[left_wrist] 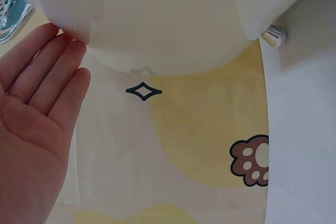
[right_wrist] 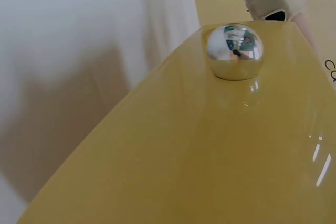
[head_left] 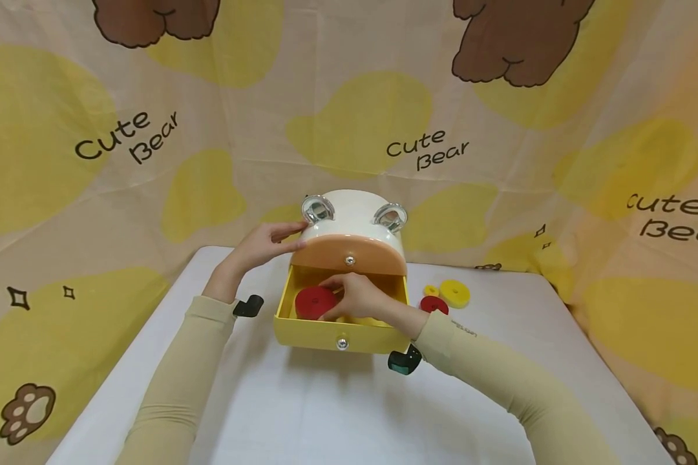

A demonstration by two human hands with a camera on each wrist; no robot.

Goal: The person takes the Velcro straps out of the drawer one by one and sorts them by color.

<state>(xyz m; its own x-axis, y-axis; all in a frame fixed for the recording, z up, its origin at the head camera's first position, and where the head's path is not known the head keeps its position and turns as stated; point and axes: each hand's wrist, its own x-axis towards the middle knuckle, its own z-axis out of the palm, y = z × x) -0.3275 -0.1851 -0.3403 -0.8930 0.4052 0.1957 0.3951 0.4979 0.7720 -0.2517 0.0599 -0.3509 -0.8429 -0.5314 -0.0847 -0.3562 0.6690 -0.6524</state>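
Head view shows my right hand [head_left: 357,298] pinching a red disc [head_left: 314,305], the pulled-out yellow drawer [head_left: 308,337] around that grip; beyond it, leftward, my left hand [head_left: 260,247] touches the white cabinet [head_left: 351,216] with straight fingers.

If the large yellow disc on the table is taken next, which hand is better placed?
Probably the right hand, though it grips a red disc in the drawer: the yellow disc lies right of the box, while the left hand touches its left side.
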